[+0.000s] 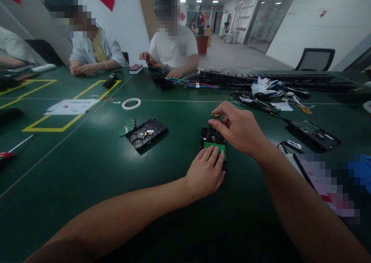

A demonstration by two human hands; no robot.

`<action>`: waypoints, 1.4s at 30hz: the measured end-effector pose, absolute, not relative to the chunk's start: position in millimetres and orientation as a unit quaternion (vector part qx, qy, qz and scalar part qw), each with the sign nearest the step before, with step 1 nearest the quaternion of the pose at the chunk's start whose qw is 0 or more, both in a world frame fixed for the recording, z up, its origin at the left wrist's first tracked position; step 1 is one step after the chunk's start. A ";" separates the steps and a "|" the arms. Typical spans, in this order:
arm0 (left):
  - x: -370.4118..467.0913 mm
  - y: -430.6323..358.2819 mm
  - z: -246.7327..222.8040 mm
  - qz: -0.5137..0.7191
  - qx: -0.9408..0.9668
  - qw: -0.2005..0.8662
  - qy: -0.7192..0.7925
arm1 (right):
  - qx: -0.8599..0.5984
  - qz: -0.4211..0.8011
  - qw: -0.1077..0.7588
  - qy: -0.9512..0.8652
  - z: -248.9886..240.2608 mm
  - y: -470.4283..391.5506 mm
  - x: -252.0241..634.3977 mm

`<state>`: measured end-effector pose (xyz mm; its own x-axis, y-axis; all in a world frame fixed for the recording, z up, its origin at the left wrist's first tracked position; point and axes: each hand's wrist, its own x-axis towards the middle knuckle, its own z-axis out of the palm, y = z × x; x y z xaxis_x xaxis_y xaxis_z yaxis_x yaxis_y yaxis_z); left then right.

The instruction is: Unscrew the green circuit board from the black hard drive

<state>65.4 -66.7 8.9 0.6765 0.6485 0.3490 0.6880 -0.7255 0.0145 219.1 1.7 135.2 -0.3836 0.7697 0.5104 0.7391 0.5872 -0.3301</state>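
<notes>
A black hard drive [205, 134] with a green circuit board [214, 146] lies on the green table [156, 224] in front of me. Flat on the near end of the drive rests my left hand [206, 172], its fingers lying over the board. Above the far end, my right hand [236, 129] pinches a small yellow-topped tool [216, 117] between thumb and fingers; its lower part is hard to make out. To the left lies another black drive [146, 134], with a loose green board [126, 128] touching its far left corner.
A white ring [131, 104] lies beyond the left drive. At right are a third drive [314, 134], cables [252, 102], white gloves [265, 86] and a tablet-like device [319, 178]. A red-handled screwdriver [5, 158] is far left. Several people sit across the table.
</notes>
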 end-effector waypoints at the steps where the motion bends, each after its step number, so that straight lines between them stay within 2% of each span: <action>1: 65.4 -66.7 9.0 -0.168 -0.914 0.059 -0.366 | -0.452 0.024 0.309 -0.836 138.3 3.5 219.1; 8: 66.1 -66.8 9.3 -0.170 -0.913 0.060 -0.366 | -0.446 0.029 0.286 -0.848 148.9 9.9 226.3; 17: 65.4 -66.6 10.0 -0.167 -0.913 0.058 -0.369 | -0.436 0.051 0.276 -0.855 137.2 7.3 226.5; 23: 64.9 -65.2 6.9 -0.167 -0.913 0.053 -0.368 | -0.466 0.052 0.308 -0.828 131.1 7.1 225.3; 30: 65.2 -65.7 6.4 -0.169 -0.913 0.058 -0.366 | -0.426 0.026 0.339 -0.838 130.8 11.0 225.8; 42: 64.6 -65.1 8.9 -0.168 -0.915 0.059 -0.363 | -0.431 0.065 0.341 -0.833 135.8 4.4 219.8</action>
<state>64.6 -65.1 8.9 0.6804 0.6442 0.3494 0.6836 -0.7297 0.0141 219.8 4.4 135.8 -0.3963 0.7621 0.5121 0.6741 0.6202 -0.4012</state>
